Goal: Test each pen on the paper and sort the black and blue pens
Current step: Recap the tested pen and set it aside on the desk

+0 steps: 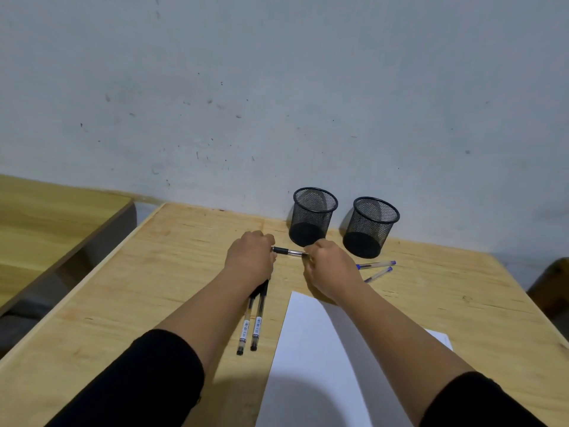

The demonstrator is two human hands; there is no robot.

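A pen with a black grip (pixel 288 251) is held level between my two hands, above the wooden table (pixel 172 263). My left hand (pixel 251 257) closes on its left end and my right hand (pixel 331 269) pinches its right end. Two black pens (pixel 254 325) lie side by side under my left forearm. Two blue pens (pixel 376 269) lie to the right of my right hand. A white sheet of paper (pixel 311 359) lies in front of me, partly under my right forearm. Two black mesh cups, one on the left (pixel 312 215) and one on the right (pixel 371 226), stand at the wall and look empty.
A pale wall rises straight behind the cups. A second wooden table (pixel 46 223) stands to the left across a narrow gap. A dark object (pixel 551 288) shows past the table's right edge.
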